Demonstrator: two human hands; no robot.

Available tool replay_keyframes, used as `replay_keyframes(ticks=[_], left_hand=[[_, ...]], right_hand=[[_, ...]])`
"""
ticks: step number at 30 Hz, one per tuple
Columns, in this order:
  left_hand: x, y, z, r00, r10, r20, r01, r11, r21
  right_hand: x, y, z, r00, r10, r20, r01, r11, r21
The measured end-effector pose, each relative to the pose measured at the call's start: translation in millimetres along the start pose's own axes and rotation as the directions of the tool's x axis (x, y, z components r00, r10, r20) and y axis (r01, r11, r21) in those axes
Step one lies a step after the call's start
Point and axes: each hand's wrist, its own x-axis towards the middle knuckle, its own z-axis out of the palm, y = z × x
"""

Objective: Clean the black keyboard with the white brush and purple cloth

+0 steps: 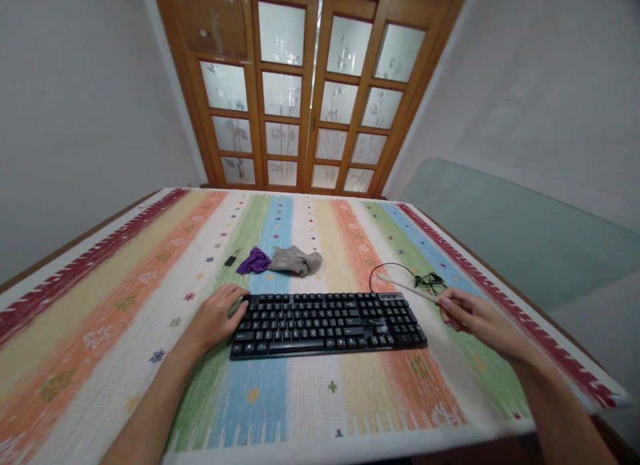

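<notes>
A black keyboard [325, 322] lies flat on the striped tablecloth in front of me. My left hand [220, 315] holds its left end, with fingers at the far corner and the thumb along the side. Off the keyboard's right end, my right hand [463, 312] pinches one end of a slim pale stick [413, 288], whose other end points left over the cloth behind the number keys. What kind of stick it is, I cannot make out. A bundled black cable [429, 280] lies just beyond the stick.
Behind the keyboard lie a crumpled grey cloth [296, 260], a purple cloth [254, 260] and a small black object [231, 260]. The tablecloth [320, 405] covers the table. Wooden glazed doors [307, 125] stand past the far edge, with a pale green panel [515, 218] at the right.
</notes>
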Motion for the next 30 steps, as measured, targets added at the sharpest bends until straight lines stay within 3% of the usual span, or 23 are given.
replay_keyframes(ticks=[7,13,19,24,30], left_hand=[[-3.3,-2.5,-5.5,0.997,-0.016,0.081,0.019,0.999,-0.034],[-5.1,-9.8,-4.0,0.995,-0.038,0.089,0.040,0.999,-0.014],[-4.1,-11.4,-4.2,0.996,-0.046,0.077,0.043,0.998,0.037],[-4.5,-8.9,-5.0,0.998,-0.037,0.051,0.035,0.998,0.046],[-3.9,-2.9,-6.3,1.000,-0.009,0.009,0.008,0.999,0.048]], right_hand=[[18.2,-47.5,67.9,0.976,-0.054,0.212,-0.007,0.961,0.276],[37.5,-79.4,141.4,0.967,-0.020,0.253,-0.097,0.891,0.444],[33.7,-112.5,199.5,0.978,-0.167,0.126,0.132,0.960,0.247],[22.3,-135.9,229.3,0.970,-0.140,0.197,0.145,0.989,-0.012],[17.4,-149.1,247.4,0.959,-0.114,0.261,0.175,0.959,-0.224]])
